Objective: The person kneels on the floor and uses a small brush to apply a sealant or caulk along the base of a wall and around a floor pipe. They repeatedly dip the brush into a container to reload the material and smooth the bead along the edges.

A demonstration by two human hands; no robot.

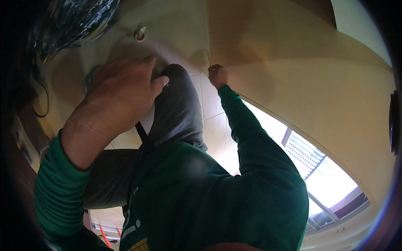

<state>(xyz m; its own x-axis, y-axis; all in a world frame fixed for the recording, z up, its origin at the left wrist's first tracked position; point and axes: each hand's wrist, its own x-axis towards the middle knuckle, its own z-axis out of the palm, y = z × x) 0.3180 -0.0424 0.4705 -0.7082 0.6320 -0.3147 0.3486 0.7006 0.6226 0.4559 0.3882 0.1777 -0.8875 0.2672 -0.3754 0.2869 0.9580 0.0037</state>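
Observation:
My left hand (pixel 119 90) is large in the near left of the view, back of the hand up. Its thumb stands apart from the curled index finger, while the other fingers are hidden behind the hand. No held thing shows in it. Farther off, my right hand (pixel 218 76) is closed at the lower end of a seam beside a broad beige panel (pixel 268 62). Whatever its fingers hold, if anything, is too small to make out. Beyond my left hand lies a small ring-shaped roll (pixel 140 37) with a pale tab sticking up.
A dark, white-smeared bulky thing (pixel 77 21) sits at the upper left, with a dark cable (pixel 47 102) below it. Part of a blue rounded thing (pixel 89 78) shows behind my left hand. My bent knee (pixel 178 96) is between my arms, above light floor tiles (pixel 213 129).

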